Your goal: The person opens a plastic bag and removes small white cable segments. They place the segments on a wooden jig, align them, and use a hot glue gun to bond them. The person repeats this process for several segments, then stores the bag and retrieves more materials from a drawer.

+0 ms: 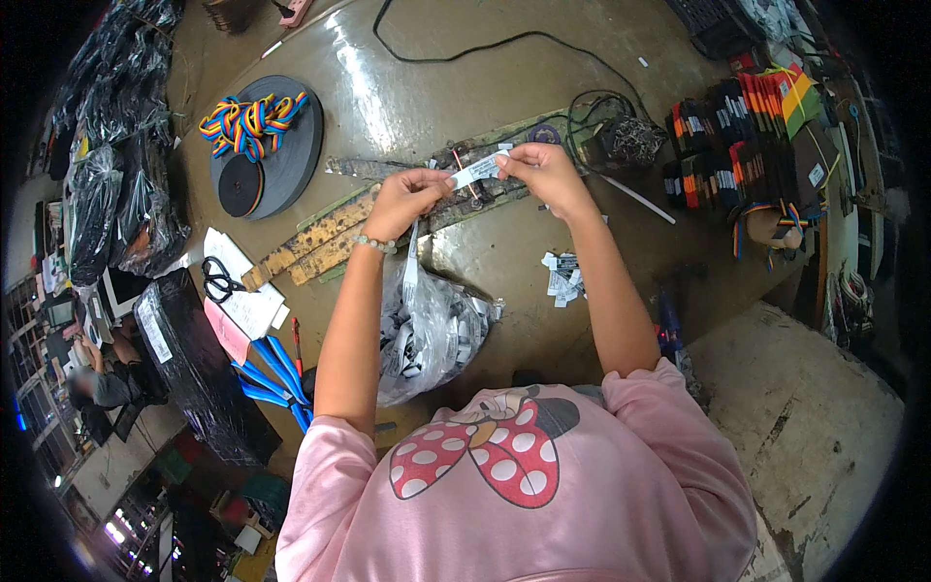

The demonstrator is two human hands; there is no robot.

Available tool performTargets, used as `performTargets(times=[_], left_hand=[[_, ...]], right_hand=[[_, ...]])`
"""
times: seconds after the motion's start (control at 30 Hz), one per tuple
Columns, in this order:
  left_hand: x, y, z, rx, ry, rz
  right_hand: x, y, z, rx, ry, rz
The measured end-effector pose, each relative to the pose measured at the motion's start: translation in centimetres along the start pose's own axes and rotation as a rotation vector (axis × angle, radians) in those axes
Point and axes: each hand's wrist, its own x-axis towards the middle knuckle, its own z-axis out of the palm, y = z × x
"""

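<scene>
My left hand (412, 199) and my right hand (551, 178) pinch a white printed label strip (477, 173) and stretch it between them. The strip crosses a wooden jig (335, 233) of long worn boards, beside a thin upright rod. From my left hand the strip's tail (412, 267) hangs down into a clear plastic bag (451, 335) full of similar labels. The bag rests on the table under my left forearm. A small loose pile of cut white labels (562, 279) lies on the table, left of my right forearm.
A grey webbing roll (308, 145) carries rainbow cord (254, 124). Black-handled scissors (221, 279) lie on papers at left, near blue straps (281, 369). A black cable (524, 37) crosses the table. Stacked black and red-orange pieces (727, 131) stand right. Another person (107, 388) sits far left.
</scene>
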Motion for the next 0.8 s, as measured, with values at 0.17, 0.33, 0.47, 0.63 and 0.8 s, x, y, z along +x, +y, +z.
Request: performTargets(times=[0.17,0.33,0.47,0.63,0.8], left_hand=[[0.0,0.0,0.4,0.09,0.064,0.08],[0.8,-0.7,0.7,0.158,0.112,0.143],[1.2,-0.9,0.7,0.218,0.115,0.145],[1.3,-1.0,0.9,0.192,0.112,0.129],[0.0,0.0,1.1,0.296,0.181,0.133]], right_hand=[[0.2,0.6,0.0,0.008,0.004,-0.048],[0.4,1.2,0.2,0.03,0.047,-0.088],[0.4,1.8,0.1,0.034,0.043,-0.067],[0.9,2.2,0.6,0.048,0.066,0.03],[-1.4,0.7,-0.8,-0.083,0.068,-0.034]])
